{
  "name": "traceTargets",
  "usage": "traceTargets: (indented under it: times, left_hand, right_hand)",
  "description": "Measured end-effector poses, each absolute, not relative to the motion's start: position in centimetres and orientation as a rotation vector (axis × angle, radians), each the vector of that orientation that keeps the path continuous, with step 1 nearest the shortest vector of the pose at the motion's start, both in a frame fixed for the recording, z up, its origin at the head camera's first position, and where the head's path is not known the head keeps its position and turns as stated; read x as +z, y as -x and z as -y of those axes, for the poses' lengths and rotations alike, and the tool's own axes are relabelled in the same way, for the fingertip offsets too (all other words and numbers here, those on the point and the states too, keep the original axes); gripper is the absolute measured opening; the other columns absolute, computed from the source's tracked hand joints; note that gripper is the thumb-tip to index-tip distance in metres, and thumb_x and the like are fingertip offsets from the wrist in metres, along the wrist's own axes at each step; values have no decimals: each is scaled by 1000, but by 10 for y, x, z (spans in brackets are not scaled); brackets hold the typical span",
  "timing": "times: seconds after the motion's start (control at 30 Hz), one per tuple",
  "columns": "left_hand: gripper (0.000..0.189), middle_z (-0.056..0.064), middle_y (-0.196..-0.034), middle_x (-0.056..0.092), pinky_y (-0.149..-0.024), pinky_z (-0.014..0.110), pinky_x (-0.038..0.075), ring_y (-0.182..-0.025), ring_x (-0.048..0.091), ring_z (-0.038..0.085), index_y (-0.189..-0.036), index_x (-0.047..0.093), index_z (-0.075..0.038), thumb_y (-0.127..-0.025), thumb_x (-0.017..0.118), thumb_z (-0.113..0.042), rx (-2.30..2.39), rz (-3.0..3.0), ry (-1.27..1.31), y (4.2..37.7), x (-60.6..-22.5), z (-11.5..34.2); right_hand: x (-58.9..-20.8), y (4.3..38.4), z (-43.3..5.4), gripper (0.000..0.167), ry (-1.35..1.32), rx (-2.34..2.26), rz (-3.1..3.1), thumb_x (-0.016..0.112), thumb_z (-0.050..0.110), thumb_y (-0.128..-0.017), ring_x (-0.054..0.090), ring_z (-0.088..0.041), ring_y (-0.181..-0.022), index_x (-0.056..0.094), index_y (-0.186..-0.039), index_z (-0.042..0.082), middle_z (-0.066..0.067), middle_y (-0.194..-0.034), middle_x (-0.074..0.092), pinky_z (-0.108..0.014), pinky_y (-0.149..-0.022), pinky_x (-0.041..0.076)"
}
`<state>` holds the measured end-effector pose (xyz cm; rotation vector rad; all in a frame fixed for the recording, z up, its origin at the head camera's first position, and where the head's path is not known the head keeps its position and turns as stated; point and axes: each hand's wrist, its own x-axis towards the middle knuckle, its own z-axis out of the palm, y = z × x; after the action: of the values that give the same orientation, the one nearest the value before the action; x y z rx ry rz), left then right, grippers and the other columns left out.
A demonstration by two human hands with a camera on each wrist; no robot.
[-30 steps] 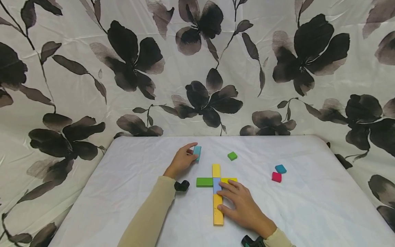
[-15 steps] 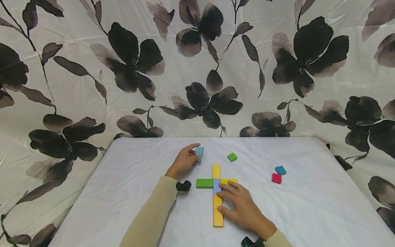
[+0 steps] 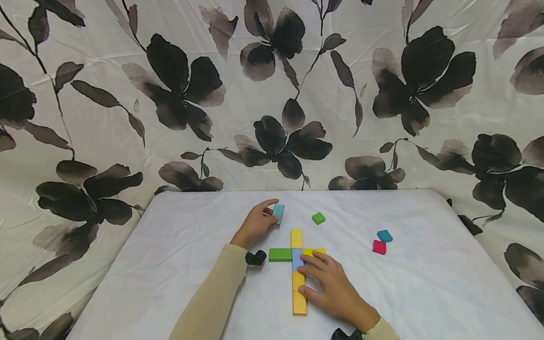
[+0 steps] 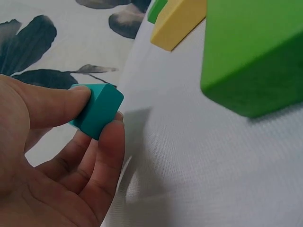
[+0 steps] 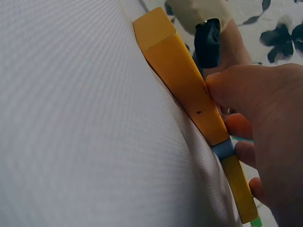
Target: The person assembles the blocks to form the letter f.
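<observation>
Near the table's far side my left hand (image 3: 256, 222) pinches a teal block (image 3: 278, 213) between thumb and fingers. The left wrist view shows the thumb on one face of this teal block (image 4: 100, 111) and fingers against another. A cross of flat blocks lies below: a light blue block (image 3: 296, 259) in the middle, a yellow block (image 3: 296, 238) above, a green block (image 3: 280, 255) left, another yellow block (image 3: 312, 251) right, and a long orange-yellow block (image 3: 299, 302) below. My right hand (image 3: 335, 290) rests on the cross with loosely spread fingers, its thumb touching the long block.
A small green block (image 3: 318, 218) lies beyond the cross. To the right, a small blue block (image 3: 384, 235) lies close to a red block (image 3: 379, 247). White cloth covers the table (image 3: 442, 283); a floral curtain (image 3: 238, 94) hangs behind its far edge.
My left hand has shifted slightly to the right with the teal block, nearer the small green block. The right hand has stayed on the cross.
</observation>
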<state>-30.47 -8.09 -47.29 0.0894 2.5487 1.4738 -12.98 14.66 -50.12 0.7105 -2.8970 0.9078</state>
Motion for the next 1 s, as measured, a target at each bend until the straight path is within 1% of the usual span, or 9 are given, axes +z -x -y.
traceTargets:
  times: [0.3,0.5,0.67,1.0]
  left_hand:
    - [53,10,-113,59,-72,32,55,-84,63,21,-144,56,-24,-94,70,-11,1513,-2517,-116,305,-469,79]
    - [52,11,-114,60,-74,31,56,-87,63,21,-143,57,-24,-95,69,-11,1482,-2515,-135,303,-470,70]
    - [50,12,-114,59,-74,31,57,-88,62,21,-143,57,-22,-95,69,-10,1478,-2506,-175,303,-475,65]
    - [49,11,-113,61,-72,30,56,-83,62,19,-142,58,-23,-96,68,-10,1427,-2531,-239,303,-474,60]
  right_hand:
    - [-500,130,-147,41,-713,898,2887,66,51,-93,33,-24,-142,67,-129,31,13,-151,46,-59,-108,30]
    - [-499,129,-147,41,-710,926,2892,68,49,-93,33,-25,-142,68,-129,30,11,-150,47,-59,-109,29]
    - [-501,130,-147,41,-704,914,2892,67,51,-93,33,-24,-142,68,-129,31,12,-150,47,-59,-108,30]
    - [-500,130,-147,42,-703,904,2889,67,52,-93,34,-24,-141,68,-129,31,12,-150,47,-58,-108,30]
